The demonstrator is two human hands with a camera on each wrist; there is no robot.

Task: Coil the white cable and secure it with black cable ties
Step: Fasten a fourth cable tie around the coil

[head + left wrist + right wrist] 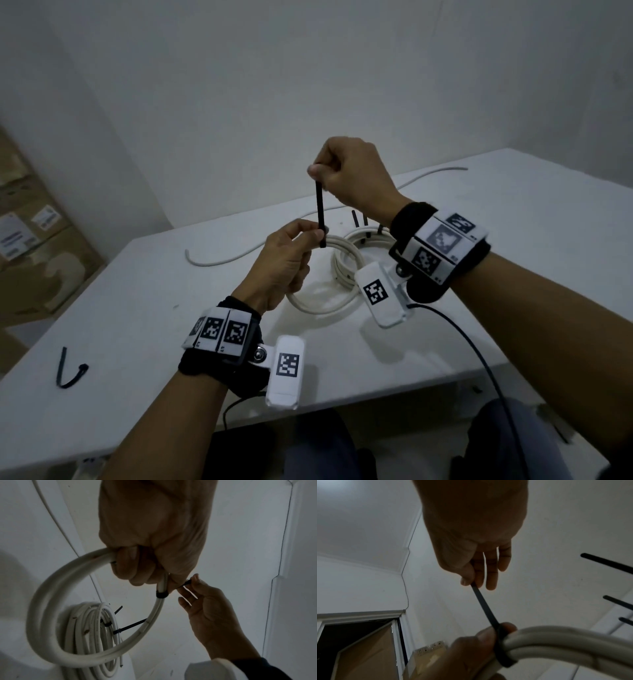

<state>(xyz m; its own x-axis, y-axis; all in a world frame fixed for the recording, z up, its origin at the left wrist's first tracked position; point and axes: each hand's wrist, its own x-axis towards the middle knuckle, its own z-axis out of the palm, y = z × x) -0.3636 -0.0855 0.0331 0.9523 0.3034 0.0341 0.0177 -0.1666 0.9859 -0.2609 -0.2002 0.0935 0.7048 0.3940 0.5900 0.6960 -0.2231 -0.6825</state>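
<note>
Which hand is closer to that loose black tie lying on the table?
Left. The left hand is nearer the loose black tie; the right hand is raised farther right.

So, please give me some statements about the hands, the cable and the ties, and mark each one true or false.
1. The right hand pinches the tail of a black cable tie. True.
2. The left hand lies flat on the table. False: it grips the white cable coil at the tie.
3. The tie already loops around the coil. True.
4. A loose black tie lies on the table's near left. True.
5. The second coil on the table has no ties. False: black ties bind it.
</note>
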